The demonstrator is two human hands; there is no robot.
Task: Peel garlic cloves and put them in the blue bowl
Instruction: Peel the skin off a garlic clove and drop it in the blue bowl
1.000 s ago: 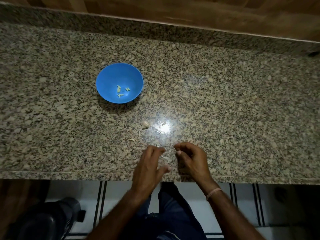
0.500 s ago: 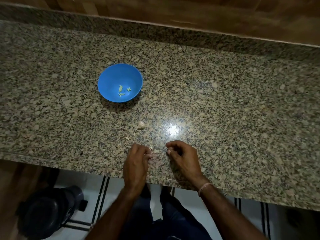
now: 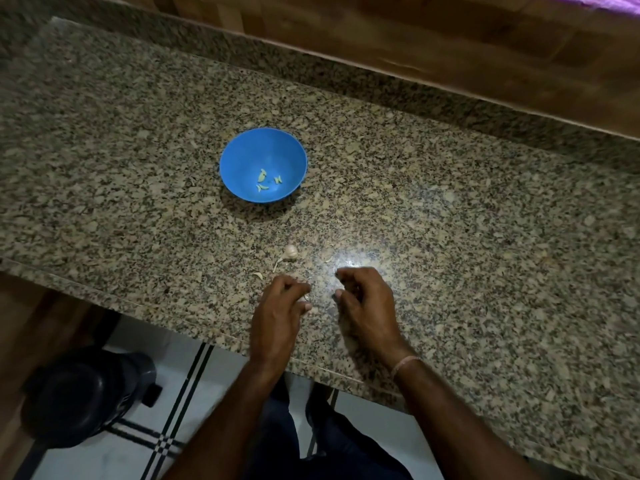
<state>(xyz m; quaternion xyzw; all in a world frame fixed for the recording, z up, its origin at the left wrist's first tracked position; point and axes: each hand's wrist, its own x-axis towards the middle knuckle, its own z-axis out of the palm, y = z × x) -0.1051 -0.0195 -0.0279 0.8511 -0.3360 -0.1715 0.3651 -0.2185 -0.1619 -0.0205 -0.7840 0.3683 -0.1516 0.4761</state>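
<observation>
The blue bowl (image 3: 242, 157) stands on the granite counter and holds several small peeled garlic cloves (image 3: 267, 181). A small pale garlic bulb (image 3: 290, 252) with a loose stem lies between the bowl and my hands. My left hand (image 3: 280, 313) is near the counter's front edge, its fingers and thumb curled round a pale garlic clove (image 3: 306, 298). Just to its right, my right hand (image 3: 363, 299) rests on the counter with its fingers curled. Nothing shows in its grasp.
Thin scraps of garlic skin (image 3: 258, 274) lie around the bulb. The speckled counter (image 3: 485, 237) runs back to a wooden wall (image 3: 450, 46). Below the front edge are a tiled floor, a black rounded object (image 3: 79, 393) at the lower left and my legs.
My left hand's fingers were spread a second ago and have closed round a clove. My right hand stayed curled beside it. The view has shifted, so the counter sits at a tilt.
</observation>
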